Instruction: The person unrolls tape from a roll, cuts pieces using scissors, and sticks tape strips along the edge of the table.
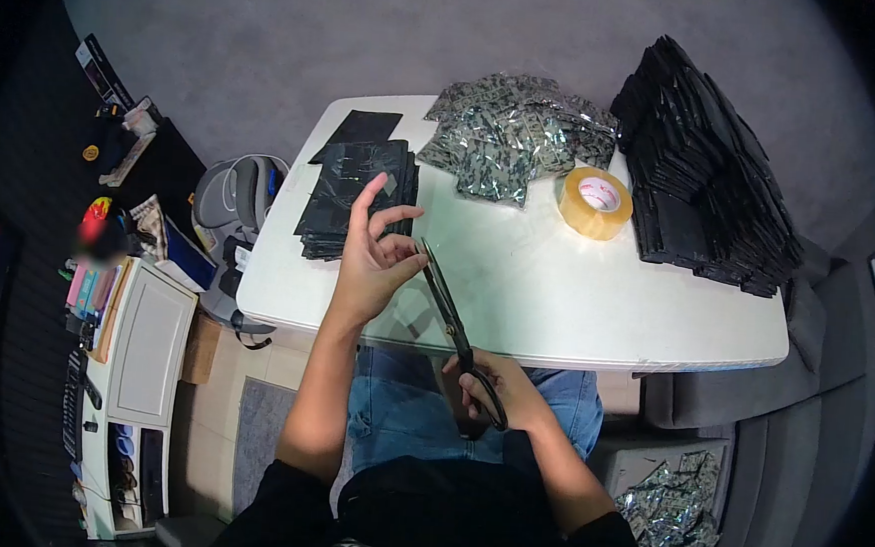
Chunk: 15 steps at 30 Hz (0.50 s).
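Observation:
My right hand (501, 390) grips the handles of black-handled scissors (445, 299) at the table's front edge. Their blades point up and away, the tips close to my left thumb. My left hand (378, 265) is raised over the table, index finger stretched upward, thumb bent in toward the other fingertips. Whatever may be pinched there, perhaps something clear, I cannot make out. Just beyond that hand lies a stack of flat black packets (357, 198), with a single black piece (366, 129) behind it. A roll of clear tape (596, 203) rests right of the centre.
A pile of shiny camouflage-patterned packets (516, 133) covers the back of the white table (556, 301). Tall black stacks (709, 180) fill its right end. More patterned packets (673, 514) lie low at right by a grey sofa (798, 436). A white cabinet (143, 341) stands left.

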Each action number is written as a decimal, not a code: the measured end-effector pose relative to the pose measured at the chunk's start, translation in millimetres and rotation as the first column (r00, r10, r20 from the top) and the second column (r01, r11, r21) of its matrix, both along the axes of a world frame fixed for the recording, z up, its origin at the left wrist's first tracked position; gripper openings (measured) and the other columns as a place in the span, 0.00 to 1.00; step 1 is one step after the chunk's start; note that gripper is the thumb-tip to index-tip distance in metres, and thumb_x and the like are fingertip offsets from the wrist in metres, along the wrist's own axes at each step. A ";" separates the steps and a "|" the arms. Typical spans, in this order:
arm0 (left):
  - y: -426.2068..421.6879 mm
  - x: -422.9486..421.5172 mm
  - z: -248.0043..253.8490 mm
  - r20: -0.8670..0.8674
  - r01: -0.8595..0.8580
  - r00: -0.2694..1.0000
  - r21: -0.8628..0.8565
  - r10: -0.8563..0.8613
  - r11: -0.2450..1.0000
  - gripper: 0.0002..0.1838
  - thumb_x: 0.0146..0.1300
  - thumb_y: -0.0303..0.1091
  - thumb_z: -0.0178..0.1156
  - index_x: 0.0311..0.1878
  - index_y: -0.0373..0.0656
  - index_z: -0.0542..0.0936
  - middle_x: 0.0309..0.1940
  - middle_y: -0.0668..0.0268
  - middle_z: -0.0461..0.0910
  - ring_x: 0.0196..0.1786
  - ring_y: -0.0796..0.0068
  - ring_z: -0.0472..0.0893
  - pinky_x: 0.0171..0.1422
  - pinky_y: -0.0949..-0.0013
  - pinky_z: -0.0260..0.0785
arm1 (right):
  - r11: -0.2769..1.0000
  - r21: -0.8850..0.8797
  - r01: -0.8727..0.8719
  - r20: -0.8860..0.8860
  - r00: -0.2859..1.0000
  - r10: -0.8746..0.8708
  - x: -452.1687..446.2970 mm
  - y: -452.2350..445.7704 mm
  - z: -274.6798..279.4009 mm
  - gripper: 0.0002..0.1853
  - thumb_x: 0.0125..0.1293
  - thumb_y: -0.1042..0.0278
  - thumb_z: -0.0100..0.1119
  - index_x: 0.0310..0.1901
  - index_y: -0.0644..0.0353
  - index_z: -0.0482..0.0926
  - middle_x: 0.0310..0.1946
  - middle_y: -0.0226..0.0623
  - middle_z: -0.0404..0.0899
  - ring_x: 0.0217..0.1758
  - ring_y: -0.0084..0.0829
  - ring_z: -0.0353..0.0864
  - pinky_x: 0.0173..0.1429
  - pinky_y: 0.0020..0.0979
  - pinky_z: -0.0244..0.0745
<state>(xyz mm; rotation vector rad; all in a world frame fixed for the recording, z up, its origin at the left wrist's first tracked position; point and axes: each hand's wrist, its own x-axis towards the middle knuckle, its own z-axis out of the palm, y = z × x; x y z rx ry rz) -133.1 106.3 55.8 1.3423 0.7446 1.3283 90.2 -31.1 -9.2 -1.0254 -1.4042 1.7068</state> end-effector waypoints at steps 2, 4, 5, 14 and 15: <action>0.8 0.0 0.7 0.020 0.010 1.000 -0.015 -0.010 1.000 0.63 0.55 0.05 0.69 0.90 0.53 0.50 0.68 0.50 0.78 0.47 0.73 0.87 0.56 0.70 0.85 | 1.000 0.009 -0.014 0.028 1.000 0.014 1.8 0.0 0.3 0.15 0.83 0.59 0.60 0.59 0.62 0.81 0.28 0.28 0.79 0.26 0.19 0.81 0.34 0.23 0.76; 2.7 -1.0 1.9 0.024 0.022 0.999 -0.035 -0.022 0.999 0.64 0.55 0.05 0.70 0.90 0.53 0.50 0.67 0.50 0.78 0.47 0.73 0.87 0.56 0.70 0.85 | 1.000 0.008 -0.023 0.034 0.999 0.023 2.6 0.5 -0.3 0.16 0.83 0.58 0.61 0.59 0.62 0.81 0.28 0.28 0.79 0.26 0.19 0.81 0.35 0.23 0.76; 3.5 -0.9 1.6 0.043 0.021 0.999 -0.052 -0.019 0.998 0.64 0.54 0.05 0.70 0.90 0.53 0.49 0.67 0.49 0.78 0.46 0.73 0.87 0.57 0.69 0.86 | 1.000 0.000 -0.023 0.026 0.999 0.023 2.4 0.0 -2.5 0.17 0.83 0.57 0.61 0.59 0.61 0.81 0.29 0.28 0.79 0.27 0.19 0.81 0.35 0.23 0.76; 11.2 4.2 -2.4 0.123 0.072 0.991 -0.115 -0.058 0.991 0.69 0.53 0.04 0.71 0.91 0.58 0.45 0.66 0.47 0.76 0.44 0.68 0.90 0.57 0.66 0.88 | 0.996 0.034 -0.079 -0.032 0.996 0.080 2.1 -4.3 -11.2 0.18 0.80 0.55 0.67 0.62 0.58 0.80 0.29 0.26 0.77 0.31 0.19 0.81 0.37 0.27 0.76; 10.6 5.1 -0.5 0.114 0.061 0.992 -0.121 -0.048 0.991 0.69 0.53 0.04 0.71 0.91 0.58 0.44 0.66 0.47 0.76 0.44 0.67 0.90 0.57 0.66 0.87 | 0.996 0.023 -0.088 -0.027 0.996 0.089 2.5 -3.9 -7.1 0.19 0.80 0.55 0.68 0.63 0.58 0.79 0.30 0.26 0.77 0.31 0.20 0.81 0.38 0.27 0.76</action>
